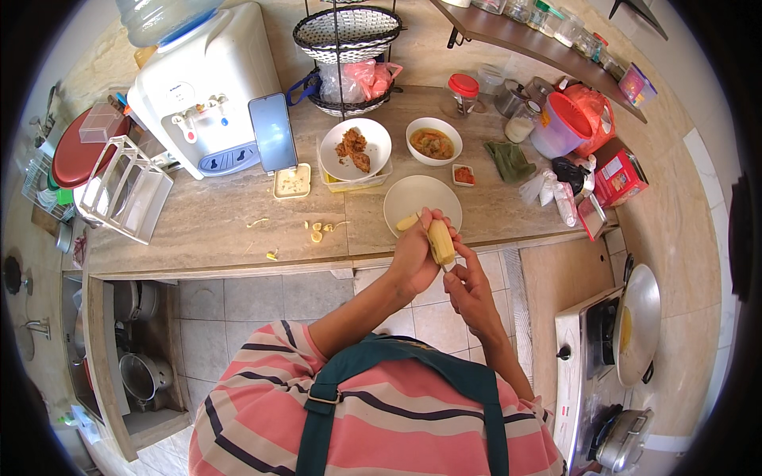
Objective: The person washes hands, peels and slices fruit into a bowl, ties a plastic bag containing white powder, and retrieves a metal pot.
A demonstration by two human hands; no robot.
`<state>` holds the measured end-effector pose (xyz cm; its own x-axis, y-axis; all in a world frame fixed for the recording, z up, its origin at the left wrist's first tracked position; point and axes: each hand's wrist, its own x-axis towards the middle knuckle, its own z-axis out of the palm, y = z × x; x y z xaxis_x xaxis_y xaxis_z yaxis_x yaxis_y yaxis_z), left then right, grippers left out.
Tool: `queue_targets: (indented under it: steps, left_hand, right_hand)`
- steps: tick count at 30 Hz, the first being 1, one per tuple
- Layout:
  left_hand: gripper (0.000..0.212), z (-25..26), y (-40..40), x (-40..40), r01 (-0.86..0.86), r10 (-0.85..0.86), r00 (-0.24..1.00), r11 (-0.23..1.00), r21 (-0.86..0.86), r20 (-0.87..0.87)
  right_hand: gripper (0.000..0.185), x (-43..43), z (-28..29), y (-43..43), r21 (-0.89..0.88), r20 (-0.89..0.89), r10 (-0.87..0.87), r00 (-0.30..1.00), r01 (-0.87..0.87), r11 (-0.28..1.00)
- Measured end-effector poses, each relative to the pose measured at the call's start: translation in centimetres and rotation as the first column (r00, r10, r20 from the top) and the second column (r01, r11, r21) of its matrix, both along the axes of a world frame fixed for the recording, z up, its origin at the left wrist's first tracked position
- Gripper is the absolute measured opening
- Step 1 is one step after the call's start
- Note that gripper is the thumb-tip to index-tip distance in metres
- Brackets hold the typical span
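Note:
My left hand (415, 253) holds a peeled banana (441, 243) above the front edge of the counter. In my right hand (467, 285) is a small knife (444, 269), its metal partly showing at the banana's lower end; the rest is hidden by fingers and fruit. Beneath the hands lies a beige plate (417, 196) with another pale yellow piece (408, 222) on it, partly behind my left hand. Several small cut ends (317, 236) and stringy bits lie on the counter to the left.
Behind the plate are a bowl of fried food (372, 134), a bowl of soup (446, 143) and a small dish of red sauce (464, 175). A phone (272, 134) stands upright at the left. A wok (646, 321) sits on the stove (571, 381) at right.

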<state>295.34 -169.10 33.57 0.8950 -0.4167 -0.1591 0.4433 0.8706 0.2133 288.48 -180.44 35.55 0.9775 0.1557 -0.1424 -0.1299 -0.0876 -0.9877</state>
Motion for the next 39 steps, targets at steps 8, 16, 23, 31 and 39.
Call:
queue_targets:
  steps: [8, 16, 23, 31, 39]
  left_hand:
    - [0.033, -0.8, -0.4, -0.3, -0.01, 0.01, 1.0, 0.997, -0.075, -0.002]
    - [0.035, -0.7, -0.4, -0.3, 0.038, -0.039, 0.999, 0.992, -0.117, -0.007]
    - [0.037, -0.2, -0.3, -0.5, 0.062, -0.061, 0.998, 0.993, -0.099, 0.008]
    - [0.035, 0.5, 0.0, -0.4, 0.094, -0.091, 0.995, 0.988, -0.122, 0.029]
    - [0.033, 0.4, 0.3, -0.1, 0.086, -0.076, 0.994, 0.987, -0.139, 0.081]
  right_hand:
    - [0.047, 0.1, -0.4, -0.4, -0.058, 0.067, -0.026, 0.997, 0.03, 0.998]
    - [0.046, 0.4, -0.4, -0.9, -0.075, 0.079, -0.021, 0.997, 0.027, 0.997]
    - [0.04, 0.7, -0.1, -1.1, -0.07, 0.085, -0.018, 0.996, 0.024, 0.997]
    - [0.037, 1.2, 0.3, -0.8, -0.083, 0.122, -0.017, 0.992, 0.027, 0.996]
    - [0.036, 1.7, 0.1, -0.8, -0.135, 0.168, -0.013, 0.986, 0.036, 0.99]
